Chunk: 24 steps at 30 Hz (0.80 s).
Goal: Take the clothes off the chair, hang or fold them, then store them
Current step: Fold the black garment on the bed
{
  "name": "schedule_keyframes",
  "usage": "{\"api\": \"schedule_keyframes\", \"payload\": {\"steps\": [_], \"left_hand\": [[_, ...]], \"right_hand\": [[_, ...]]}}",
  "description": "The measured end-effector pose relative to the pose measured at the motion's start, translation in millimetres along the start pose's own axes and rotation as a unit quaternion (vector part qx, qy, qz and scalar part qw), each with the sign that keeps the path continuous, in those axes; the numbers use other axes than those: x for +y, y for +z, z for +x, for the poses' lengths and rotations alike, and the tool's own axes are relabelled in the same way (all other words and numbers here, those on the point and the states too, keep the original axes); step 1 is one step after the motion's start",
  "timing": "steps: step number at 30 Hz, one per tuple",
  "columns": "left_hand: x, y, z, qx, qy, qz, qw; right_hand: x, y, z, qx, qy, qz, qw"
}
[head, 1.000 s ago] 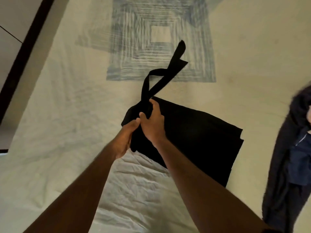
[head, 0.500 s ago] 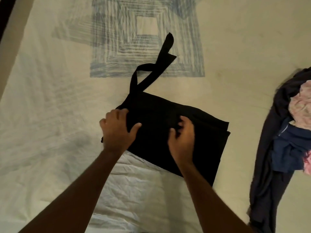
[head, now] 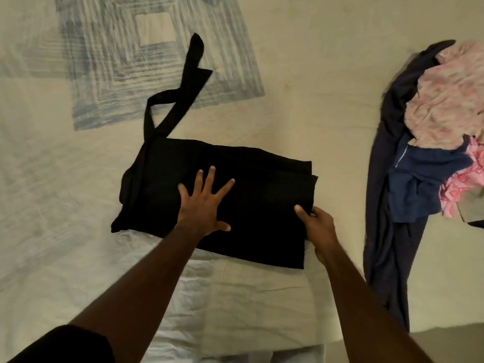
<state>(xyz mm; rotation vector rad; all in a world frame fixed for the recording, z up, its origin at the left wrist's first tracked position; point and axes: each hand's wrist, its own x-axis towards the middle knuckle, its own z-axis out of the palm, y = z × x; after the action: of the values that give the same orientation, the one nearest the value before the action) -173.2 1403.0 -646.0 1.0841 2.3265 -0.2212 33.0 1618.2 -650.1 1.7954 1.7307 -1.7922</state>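
A left hand (head: 203,205), fingers spread flat, presses a folded black garment (head: 262,195) on a wrinkled cream bedsheet (head: 314,100). The right hand (head: 318,226) pinches its layered right edge; a limp strap (head: 180,100) trails off.

The left hand (head: 203,208) now lies flat; the right hand (head: 318,226) moved to the black garment (head: 262,195) edge.

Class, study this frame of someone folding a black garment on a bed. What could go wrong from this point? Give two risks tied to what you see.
1. The long strap trails loose beyond the folded black garment; it may dangle or snag when lifted.
2. Only the right hand pinches an edge, while the left hand presses flat, so the layers may slip apart.
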Motion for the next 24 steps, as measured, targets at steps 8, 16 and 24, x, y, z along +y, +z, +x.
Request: {"api": "schedule_keyframes", "payload": {"steps": [8, 16, 24], "left_hand": [[21.9, -14.4, 13.4, -0.037, -0.054, 0.040, 0.997], [135.6, -9.0, 24.8, -0.028, -0.030, -0.005, 0.999], [274.1, -20.3, 36.5, -0.040, 0.077, -0.140, 0.986]], "right_hand": [[-1.9, 1.1, 7.4, 0.048, -0.109, -0.033, 0.992], [2.7, -96.8, 8.5, 0.059, -0.135, 0.174, 0.974], [-28.3, -249.6, -6.9, 0.134, -0.166, 0.070, 0.974]]}}
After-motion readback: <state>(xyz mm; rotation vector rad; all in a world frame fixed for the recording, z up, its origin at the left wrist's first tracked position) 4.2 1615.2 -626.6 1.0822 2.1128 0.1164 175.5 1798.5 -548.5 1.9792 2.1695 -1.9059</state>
